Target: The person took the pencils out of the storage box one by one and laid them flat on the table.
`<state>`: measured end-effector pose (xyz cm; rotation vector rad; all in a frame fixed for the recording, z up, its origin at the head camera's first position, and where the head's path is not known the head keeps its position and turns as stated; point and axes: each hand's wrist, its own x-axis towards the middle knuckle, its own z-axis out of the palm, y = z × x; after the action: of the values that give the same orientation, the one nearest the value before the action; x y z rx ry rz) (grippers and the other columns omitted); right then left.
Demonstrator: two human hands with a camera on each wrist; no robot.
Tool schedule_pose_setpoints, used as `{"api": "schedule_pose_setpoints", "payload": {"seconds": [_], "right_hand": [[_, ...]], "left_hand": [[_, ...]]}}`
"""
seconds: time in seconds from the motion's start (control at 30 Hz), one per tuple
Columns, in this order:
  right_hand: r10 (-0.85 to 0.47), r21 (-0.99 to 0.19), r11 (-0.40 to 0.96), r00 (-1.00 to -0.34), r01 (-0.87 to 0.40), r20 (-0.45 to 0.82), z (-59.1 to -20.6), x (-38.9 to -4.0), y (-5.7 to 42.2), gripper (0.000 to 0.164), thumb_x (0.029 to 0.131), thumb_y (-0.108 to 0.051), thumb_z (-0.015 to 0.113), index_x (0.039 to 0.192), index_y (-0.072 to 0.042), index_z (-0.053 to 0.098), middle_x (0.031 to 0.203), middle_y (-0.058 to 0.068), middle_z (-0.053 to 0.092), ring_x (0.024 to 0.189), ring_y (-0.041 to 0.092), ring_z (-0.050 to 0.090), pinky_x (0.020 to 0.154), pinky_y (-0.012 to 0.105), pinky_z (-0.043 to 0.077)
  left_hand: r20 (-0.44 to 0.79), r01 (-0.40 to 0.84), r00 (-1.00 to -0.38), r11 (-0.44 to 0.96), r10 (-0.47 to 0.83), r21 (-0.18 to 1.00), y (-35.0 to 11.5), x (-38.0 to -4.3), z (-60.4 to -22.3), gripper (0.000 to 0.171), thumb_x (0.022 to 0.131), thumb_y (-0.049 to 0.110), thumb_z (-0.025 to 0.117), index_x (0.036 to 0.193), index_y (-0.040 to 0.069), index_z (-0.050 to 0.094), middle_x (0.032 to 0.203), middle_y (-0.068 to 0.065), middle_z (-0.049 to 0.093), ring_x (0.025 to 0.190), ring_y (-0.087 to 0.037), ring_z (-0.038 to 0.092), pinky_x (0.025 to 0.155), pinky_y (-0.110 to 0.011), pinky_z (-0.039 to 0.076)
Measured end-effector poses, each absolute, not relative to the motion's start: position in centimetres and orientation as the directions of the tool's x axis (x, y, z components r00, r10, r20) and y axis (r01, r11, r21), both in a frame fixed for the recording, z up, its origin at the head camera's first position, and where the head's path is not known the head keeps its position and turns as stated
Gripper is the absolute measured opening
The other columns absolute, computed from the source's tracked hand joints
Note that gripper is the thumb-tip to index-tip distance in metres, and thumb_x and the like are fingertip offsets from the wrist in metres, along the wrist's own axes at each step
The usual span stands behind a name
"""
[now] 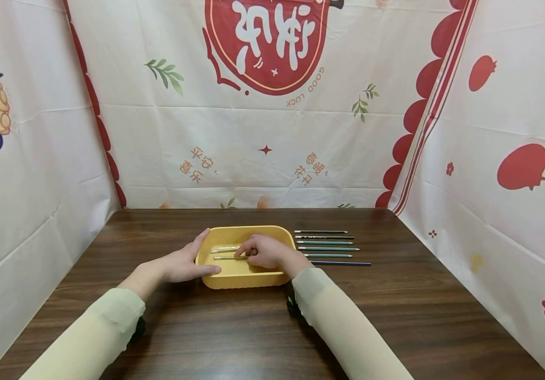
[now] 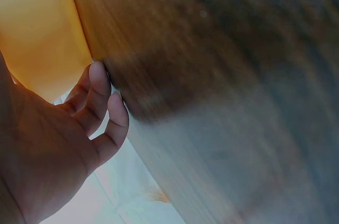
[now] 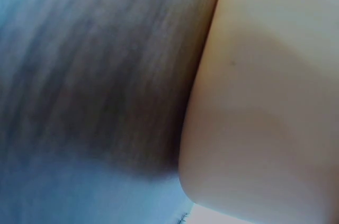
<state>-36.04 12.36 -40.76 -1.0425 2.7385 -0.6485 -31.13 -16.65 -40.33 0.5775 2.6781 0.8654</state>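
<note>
A yellow plastic box point(image 1: 248, 281) with rounded corners stands on the table. My left hand point(image 1: 183, 262) grips its left end, the thumb over the front rim and the index finger at the back left corner. In the left wrist view, the other fingers bend against the outer wall. My right hand point(image 1: 266, 252) reaches into the box over its right end. Its thumb and fingertips pinch a slim pale pencil point(image 1: 223, 258) near the box's floor. Another pale pencil point(image 1: 223, 250) lies just behind it. The right wrist view shows the box's outer wall point(image 3: 259, 128) but no fingers.
Right of the box, several pencils lie in a row across the dark wooden table point(image 1: 234, 327): black ones point(image 1: 321, 231) at the back, green ones point(image 1: 329, 248) in the middle, a blue one point(image 1: 343, 263) in front. Printed cloth walls point(image 1: 272, 126) enclose the back and sides.
</note>
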Motion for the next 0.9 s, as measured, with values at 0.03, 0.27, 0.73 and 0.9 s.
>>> {"api": "schedule_pose_setpoints", "payload": {"seconds": [0.03,0.27,0.73,0.9], "right_hand": [[-0.660,-0.443,0.667,-0.751,-0.600,0.022,-40.74,-36.03,12.34,0.034,0.100,0.000,0.070,0.122,-0.020,0.085,0.110,0.003,0.069,0.094,0.012,0.057,0.088,0.029,0.050],[-0.674,-0.466,0.647,-0.739,-0.604,0.021,-40.55,-36.03,12.26,0.035,0.099,0.005,0.068,0.120,-0.017,0.085,0.103,0.002,0.074,0.090,0.009,0.058,0.085,0.024,0.048],[-0.668,-0.465,0.646,-0.743,-0.605,0.038,-40.70,-36.11,12.28,0.032,0.099,0.003,0.070,0.120,-0.017,0.084,0.105,0.003,0.070,0.090,0.011,0.058,0.086,0.028,0.050],[-0.656,-0.480,0.647,-0.754,-0.592,0.045,-40.71,-36.14,12.23,0.036,0.098,0.003,0.068,0.123,-0.018,0.084,0.119,0.004,0.076,0.101,0.015,0.064,0.092,0.031,0.054]], "left_hand": [[-0.128,0.288,-0.885,0.741,0.449,0.606,-16.66,-31.13,-40.33,0.126,0.096,0.073,0.070,0.177,0.016,-0.008,0.180,-0.030,0.017,0.164,-0.050,0.029,0.129,-0.071,0.030],[-0.126,0.291,-0.882,0.737,0.454,0.610,-16.70,-31.14,-40.30,0.126,0.096,0.072,0.070,0.177,0.015,-0.008,0.180,-0.031,0.017,0.164,-0.049,0.029,0.129,-0.070,0.030],[-0.135,0.284,-0.882,0.737,0.452,0.614,-16.77,-31.21,-40.37,0.127,0.096,0.073,0.070,0.177,0.016,-0.008,0.180,-0.030,0.017,0.164,-0.049,0.029,0.129,-0.070,0.029],[-0.135,0.282,-0.884,0.741,0.448,0.609,-16.75,-31.14,-40.26,0.127,0.096,0.073,0.070,0.177,0.016,-0.008,0.180,-0.031,0.018,0.164,-0.049,0.029,0.129,-0.070,0.029]]}}
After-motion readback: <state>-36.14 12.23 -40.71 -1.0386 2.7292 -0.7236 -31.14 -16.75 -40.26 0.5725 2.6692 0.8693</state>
